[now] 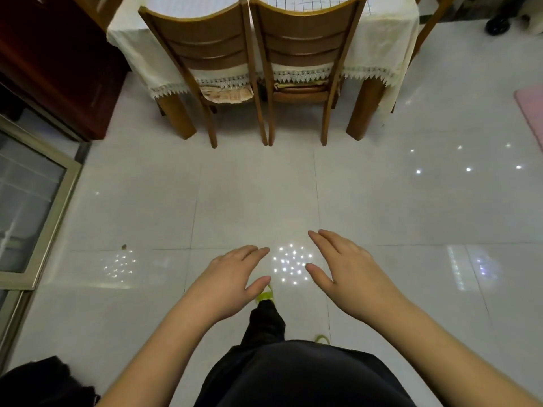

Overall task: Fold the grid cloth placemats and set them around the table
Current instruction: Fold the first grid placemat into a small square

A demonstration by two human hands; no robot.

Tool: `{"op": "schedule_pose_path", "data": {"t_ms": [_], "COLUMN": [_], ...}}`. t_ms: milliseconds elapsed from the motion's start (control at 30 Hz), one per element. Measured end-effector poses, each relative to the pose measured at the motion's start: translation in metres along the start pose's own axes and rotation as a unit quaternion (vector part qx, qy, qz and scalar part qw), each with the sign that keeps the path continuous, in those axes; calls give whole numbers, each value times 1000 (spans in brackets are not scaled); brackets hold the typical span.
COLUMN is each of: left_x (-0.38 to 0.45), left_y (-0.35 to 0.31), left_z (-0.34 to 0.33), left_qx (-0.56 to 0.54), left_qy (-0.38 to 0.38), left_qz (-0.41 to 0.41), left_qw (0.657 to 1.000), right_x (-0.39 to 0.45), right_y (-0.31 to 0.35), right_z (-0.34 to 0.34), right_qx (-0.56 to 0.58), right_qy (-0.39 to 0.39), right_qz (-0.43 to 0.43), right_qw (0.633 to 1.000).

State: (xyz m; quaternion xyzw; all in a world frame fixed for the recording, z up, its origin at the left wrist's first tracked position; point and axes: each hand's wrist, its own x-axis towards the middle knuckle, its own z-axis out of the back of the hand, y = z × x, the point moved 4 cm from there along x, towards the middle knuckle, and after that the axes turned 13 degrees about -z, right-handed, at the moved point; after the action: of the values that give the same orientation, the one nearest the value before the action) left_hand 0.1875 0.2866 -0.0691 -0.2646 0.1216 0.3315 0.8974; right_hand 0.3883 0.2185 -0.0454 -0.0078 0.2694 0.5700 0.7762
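We're standing on glossy white tile floor [255, 195], left hand [232, 277] and right hand [349, 268] spread, empty; grid placemats [293, 2] on table [388, 39] behind two chairs [205, 54]

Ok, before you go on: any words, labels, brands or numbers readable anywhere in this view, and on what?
None: no text, label, brand or number can be read anywhere in this view.
The grid cloth on the table shows only lines.
The tablecloth, chairs, dark cabinet and floor tiles are plain.
Both hands, left hand and right hand, are empty, so they hold nothing with print.
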Motion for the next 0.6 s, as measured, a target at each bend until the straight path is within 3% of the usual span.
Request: {"op": "schedule_pose_path", "data": {"t_ms": [267, 467, 600], "left_x": [48, 102, 143], "left_y": [98, 130, 137], "left_z": [63, 105, 130], "left_qx": [9, 19, 55], "left_qy": [-5, -4, -40], "left_qz": [15, -26, 3], "left_qw": [1000, 999, 998], "right_x": [89, 138, 174], "right_y": [50, 59, 60], "right_z": [30, 53, 67], "right_qx": [-28, 3, 12], "right_qy": [-16, -41, -53], "right_qz": [-28, -72, -68], "right_qw": [999, 997, 996]}}
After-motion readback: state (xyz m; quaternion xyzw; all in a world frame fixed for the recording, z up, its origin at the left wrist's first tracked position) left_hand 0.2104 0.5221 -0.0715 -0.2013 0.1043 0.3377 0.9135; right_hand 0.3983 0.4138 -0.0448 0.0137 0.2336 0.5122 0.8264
